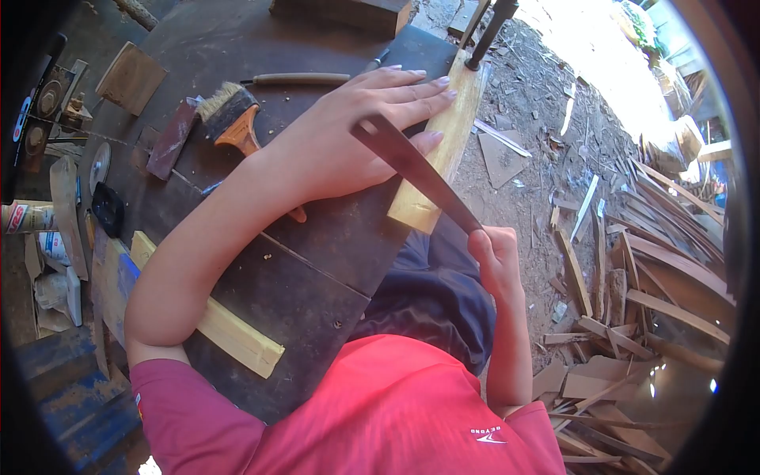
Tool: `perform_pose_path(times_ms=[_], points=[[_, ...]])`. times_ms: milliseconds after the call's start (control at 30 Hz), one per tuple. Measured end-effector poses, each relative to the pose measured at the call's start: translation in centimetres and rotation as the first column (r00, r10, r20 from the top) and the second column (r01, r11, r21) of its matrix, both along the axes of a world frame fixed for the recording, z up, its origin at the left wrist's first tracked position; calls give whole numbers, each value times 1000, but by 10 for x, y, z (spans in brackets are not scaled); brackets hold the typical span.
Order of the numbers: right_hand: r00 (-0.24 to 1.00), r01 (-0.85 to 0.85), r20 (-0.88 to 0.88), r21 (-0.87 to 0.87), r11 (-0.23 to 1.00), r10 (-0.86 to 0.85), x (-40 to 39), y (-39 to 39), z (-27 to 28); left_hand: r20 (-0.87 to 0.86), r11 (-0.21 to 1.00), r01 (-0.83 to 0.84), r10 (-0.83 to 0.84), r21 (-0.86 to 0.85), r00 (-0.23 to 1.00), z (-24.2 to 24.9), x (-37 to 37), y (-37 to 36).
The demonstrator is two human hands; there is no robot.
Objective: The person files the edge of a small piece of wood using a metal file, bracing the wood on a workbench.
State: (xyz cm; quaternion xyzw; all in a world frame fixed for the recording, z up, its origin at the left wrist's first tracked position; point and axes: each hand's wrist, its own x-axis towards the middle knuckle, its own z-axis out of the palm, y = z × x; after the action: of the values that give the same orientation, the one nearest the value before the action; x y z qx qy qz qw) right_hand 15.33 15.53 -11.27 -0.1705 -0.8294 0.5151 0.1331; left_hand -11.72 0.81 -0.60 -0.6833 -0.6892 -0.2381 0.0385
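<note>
My left hand point(396, 107) lies with its fingers stretched out, fingertips resting on a pale wood strip point(453, 142) along the table's edge. A black bar clamp point(491, 36) stands at the strip's far end. My right hand point(497, 257) is closed round the near end of a long flat file point(423, 176), dark and with a hole near its tip. The file slants over the near part of the strip, its tip overlapping my left hand in this view. Behind my left forearm are a paintbrush point(231, 119) with an orange handle and a thin wooden-handled tool point(301, 79).
The dark table point(293, 309) carries another pale wood strip point(241, 336), partly under my left arm, a reddish-brown block point(172, 138) and a thick timber piece point(344, 14) at the back. Scrap wood point(606, 372) is heaped on the ground at right. A machine point(47, 103) stands far left.
</note>
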Motion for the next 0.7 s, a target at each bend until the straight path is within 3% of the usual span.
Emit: perform_pose_path(times_ms=[200,500,700], points=[[991,-13,-132,4,1000,13,-52,-29,57,-20,1000,1,-1,-25,1000,5,4,2],[998,35,-49,-97,995,-40,8,-3,-31,24,1000,1,-1,1,1000,7,3,0],[988,22,-153,-85,996,-35,-49,-36,52,8,998,-12,13,-55,1000,11,7,4]])
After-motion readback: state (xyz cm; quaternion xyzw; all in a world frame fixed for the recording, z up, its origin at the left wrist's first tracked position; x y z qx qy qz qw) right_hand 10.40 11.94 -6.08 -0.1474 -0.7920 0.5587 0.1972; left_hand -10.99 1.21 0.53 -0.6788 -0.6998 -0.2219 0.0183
